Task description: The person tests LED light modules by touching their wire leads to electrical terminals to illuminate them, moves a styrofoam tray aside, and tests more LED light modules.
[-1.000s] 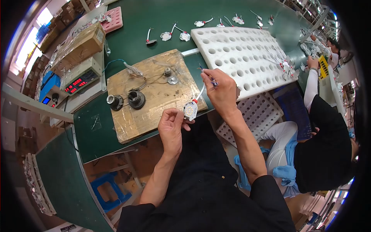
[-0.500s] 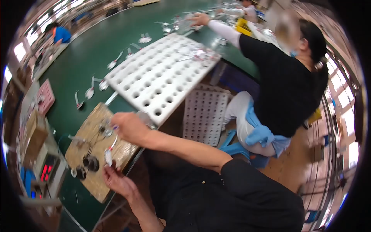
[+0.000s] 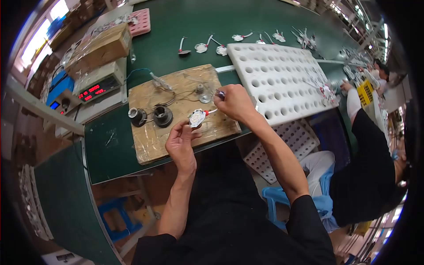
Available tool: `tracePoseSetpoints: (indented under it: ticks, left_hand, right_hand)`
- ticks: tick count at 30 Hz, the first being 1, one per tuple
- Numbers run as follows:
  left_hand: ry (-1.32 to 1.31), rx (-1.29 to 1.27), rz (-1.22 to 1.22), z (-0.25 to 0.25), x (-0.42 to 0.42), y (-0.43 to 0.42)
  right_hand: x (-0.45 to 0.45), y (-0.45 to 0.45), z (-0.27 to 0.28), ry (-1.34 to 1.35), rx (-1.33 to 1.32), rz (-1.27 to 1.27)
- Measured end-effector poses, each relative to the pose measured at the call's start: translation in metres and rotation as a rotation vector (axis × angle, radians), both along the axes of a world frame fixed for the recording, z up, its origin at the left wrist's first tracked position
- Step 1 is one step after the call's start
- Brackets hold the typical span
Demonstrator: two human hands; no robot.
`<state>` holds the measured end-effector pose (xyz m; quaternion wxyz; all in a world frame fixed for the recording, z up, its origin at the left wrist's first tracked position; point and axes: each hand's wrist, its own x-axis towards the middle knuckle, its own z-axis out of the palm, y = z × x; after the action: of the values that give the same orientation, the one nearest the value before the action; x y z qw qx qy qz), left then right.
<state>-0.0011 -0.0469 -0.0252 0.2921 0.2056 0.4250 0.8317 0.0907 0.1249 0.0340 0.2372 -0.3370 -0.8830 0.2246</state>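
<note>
Pinched between the fingertips of my left hand (image 3: 182, 143) is a small round LED board (image 3: 197, 118), its pale face with yellowish dots turned up. A white lead with a red sleeve (image 3: 206, 113) runs from its edge toward my right hand (image 3: 236, 105). That hand is closed in a fist over the wooden board (image 3: 145, 143); a small purple end (image 3: 221, 94) pokes out of it, the rest hidden by the fingers. Two black round sockets (image 3: 163, 116) with cables sit left of my hands, and a small clear-and-metal piece (image 3: 203, 93) lies behind them.
A white foam tray with rows of holes (image 3: 247, 62) lies at right, with several wired pieces (image 3: 326, 95) on it. More LED boards (image 3: 201, 47) line the green table (image 3: 185, 20) behind. A meter with red digits (image 3: 98, 89) and cardboard box (image 3: 99, 51) stand left. A co-worker (image 3: 366, 172) sits at right.
The view has swung to the right and levelled. The LED board, still in my left hand, now shows its face; my right fist stays near its lead. The co-worker's arm remains stretched over the table.
</note>
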Motion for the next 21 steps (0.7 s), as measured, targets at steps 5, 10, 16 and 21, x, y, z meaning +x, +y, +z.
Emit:
tracePoseSetpoints:
  ticks: [5, 10, 16, 21]
  left_hand:
    - [0.058, -0.077, 0.040, 0.007, -0.006, 0.002]
    - [0.010, -0.083, 0.051, 0.003, -0.010, 0.002]
    - [0.016, -0.088, 0.074, 0.000, -0.010, 0.004]
    - [0.255, -0.169, 0.231, -0.015, -0.008, -0.004]
  right_hand:
    - [-0.014, 0.007, -0.002, -0.126, 0.048, -0.027]
    - [-0.022, 0.017, -0.003, -0.183, 0.050, 0.004]
    - [-0.034, 0.022, -0.004, -0.276, 0.021, 0.028]
    - [-0.027, 0.016, -0.013, -0.031, -0.034, 0.063]
